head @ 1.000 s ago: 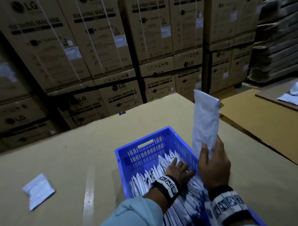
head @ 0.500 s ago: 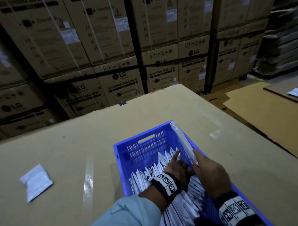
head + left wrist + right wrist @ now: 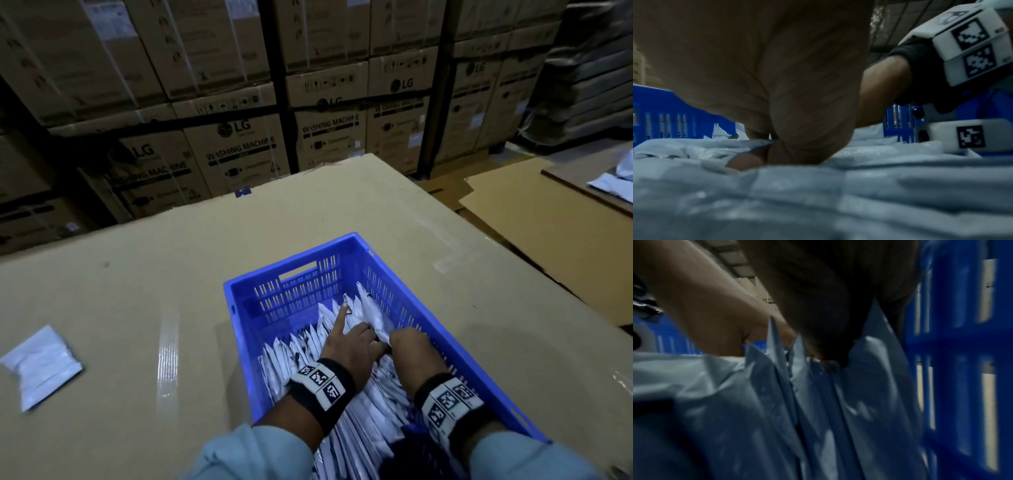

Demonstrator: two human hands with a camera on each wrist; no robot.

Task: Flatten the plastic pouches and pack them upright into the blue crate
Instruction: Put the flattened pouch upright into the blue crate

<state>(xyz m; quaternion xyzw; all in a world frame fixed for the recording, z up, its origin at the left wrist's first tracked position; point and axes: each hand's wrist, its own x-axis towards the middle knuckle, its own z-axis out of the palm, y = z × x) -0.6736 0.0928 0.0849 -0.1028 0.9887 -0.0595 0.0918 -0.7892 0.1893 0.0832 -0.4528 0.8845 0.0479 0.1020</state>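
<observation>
The blue crate (image 3: 294,260) stands on the cardboard tabletop (image 3: 137,274) with a row of white pouches (image 3: 298,346) packed upright in it. Both hands are inside it. My left hand (image 3: 349,339) rests on the row, index finger stretched out along the pouch tops. My right hand (image 3: 409,341) is close to the crate's right wall, fingers curled down around one pouch (image 3: 373,313) that leans among the others; its fingertips are hidden. A loose pouch (image 3: 41,363) lies flat on the tabletop at the far left. The right wrist view shows pouch edges (image 3: 818,402) beside the crate wall (image 3: 962,345).
Stacked washing-machine cartons (image 3: 239,144) wall off the back. Cardboard sheets (image 3: 548,222) lie to the right, with white bags (image 3: 613,181) on a further surface. A strip of clear tape (image 3: 168,356) runs across the tabletop left of the crate.
My right hand brought the tall pouch down from above the crate into the row by the right wall. My left hand stayed on the packed pouches and stretched its index finger forward.
</observation>
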